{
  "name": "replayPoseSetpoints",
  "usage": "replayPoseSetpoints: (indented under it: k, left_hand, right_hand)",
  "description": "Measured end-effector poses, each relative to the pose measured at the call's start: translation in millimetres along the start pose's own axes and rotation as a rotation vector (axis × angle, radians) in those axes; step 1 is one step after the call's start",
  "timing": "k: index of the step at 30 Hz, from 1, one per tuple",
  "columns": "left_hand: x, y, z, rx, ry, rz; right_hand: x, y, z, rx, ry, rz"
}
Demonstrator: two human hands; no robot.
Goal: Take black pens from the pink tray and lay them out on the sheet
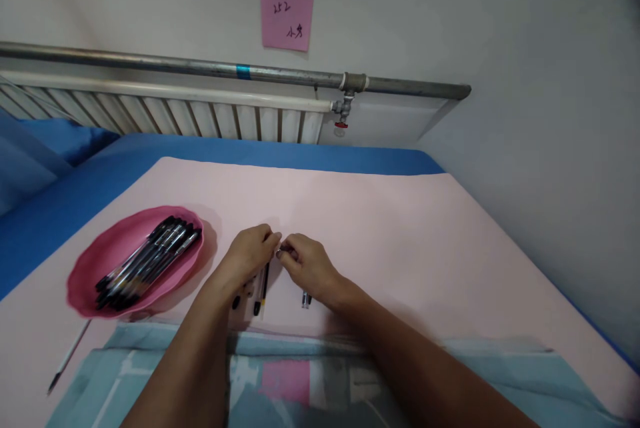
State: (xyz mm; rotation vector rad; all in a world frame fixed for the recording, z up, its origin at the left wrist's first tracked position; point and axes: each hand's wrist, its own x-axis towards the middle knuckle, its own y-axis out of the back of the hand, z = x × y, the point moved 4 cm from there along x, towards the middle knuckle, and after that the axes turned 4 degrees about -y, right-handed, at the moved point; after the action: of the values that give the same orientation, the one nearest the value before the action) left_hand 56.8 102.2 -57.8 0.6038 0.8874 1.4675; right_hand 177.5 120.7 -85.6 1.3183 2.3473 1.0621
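Note:
My left hand [249, 253] and my right hand [309, 265] meet at their fingertips over the pink sheet [380, 228]. Both are pinched on a small dark pen part [283, 251] between them. A black pen [261, 289] lies under my left hand, pointing toward me. Below my right hand a clear pen end [305, 299] sticks out; whether the hand grips it is hidden. A small black cap [236, 302] lies beside my left wrist.
A pink oval dish [85, 281] at the left holds several black pens [145, 263]. A thin pen refill [69, 356] lies near the front left edge. Blue bedding [60, 201], a radiator [200, 118] and a wall stand behind; patterned cloth [295, 381] lies in front.

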Motion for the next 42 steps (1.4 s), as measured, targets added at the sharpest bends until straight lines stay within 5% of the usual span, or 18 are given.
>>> replayPoseSetpoints:
  k: [22, 42]
  left_hand:
    - [-3, -3, -1, -0.155, -0.005, -0.069]
    - [-1, 12, -8, 0.076, 0.080, 0.082]
  right_hand:
    - [1, -1, 3, 0.015, 0.007, 0.017]
    - [-1, -3, 1, -0.023, 0.040, -0.008]
